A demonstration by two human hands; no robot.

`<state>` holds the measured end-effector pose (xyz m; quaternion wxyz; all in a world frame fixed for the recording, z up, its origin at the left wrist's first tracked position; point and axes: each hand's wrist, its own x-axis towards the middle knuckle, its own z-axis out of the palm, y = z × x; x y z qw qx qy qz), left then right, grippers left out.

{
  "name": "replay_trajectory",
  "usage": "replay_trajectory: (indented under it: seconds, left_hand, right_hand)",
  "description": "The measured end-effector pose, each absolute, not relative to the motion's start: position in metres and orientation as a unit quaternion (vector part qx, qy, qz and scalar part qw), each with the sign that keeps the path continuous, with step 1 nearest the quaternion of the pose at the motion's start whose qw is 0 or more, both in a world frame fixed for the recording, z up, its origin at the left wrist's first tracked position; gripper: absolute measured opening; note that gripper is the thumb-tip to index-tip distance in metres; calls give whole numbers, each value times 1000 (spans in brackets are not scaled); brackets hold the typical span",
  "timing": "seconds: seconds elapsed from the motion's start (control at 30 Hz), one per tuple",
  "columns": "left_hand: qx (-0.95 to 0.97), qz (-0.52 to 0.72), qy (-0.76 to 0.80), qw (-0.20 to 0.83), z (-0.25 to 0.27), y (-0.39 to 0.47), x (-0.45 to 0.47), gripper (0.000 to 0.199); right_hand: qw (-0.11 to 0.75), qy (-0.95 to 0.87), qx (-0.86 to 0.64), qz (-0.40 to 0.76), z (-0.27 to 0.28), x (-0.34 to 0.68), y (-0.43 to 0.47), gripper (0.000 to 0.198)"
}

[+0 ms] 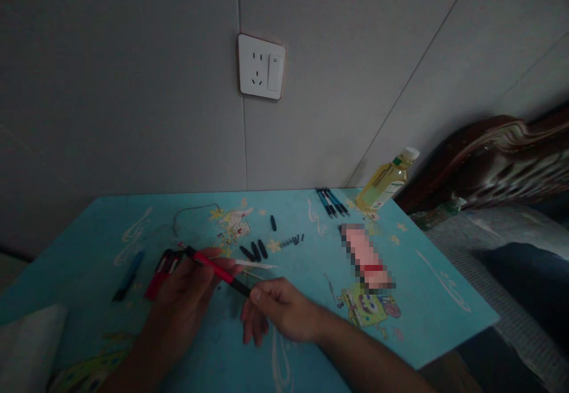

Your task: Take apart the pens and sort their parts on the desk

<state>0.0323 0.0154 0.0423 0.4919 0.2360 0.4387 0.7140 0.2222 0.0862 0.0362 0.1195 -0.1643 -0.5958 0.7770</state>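
Red and black, a pen [216, 267] slants above the blue table [431, 316]: the left hand [191, 280] has its fingers closed on the barrel, and the right hand [287, 310] pinches the lower end between thumb and fingers. Just beyond lie three short black pieces [262, 249].

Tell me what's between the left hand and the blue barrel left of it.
Head view: red barrels lie between the left hand and the blue barrel.
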Motion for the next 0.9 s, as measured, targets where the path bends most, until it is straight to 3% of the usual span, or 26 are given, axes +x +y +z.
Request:
replay_trajectory:
  seconds: [0.17,0.33,0.73,0.9]
  left_hand:
    - [235,723,459,460,45,19,32,24]
    - [253,712,475,450,37,20,30,25]
    - [257,704,439,496,41,14,34,28]
    - [262,690,462,493,45,14,34,48]
  right_hand:
    - [227,-617,-228,718,27,220,90,39]
    - [243,-657,-263,664,28,222,92,33]
    - [127,-604,-163,770,32,224,91,48]
    - [106,-594,-148,783,32,225,89,50]
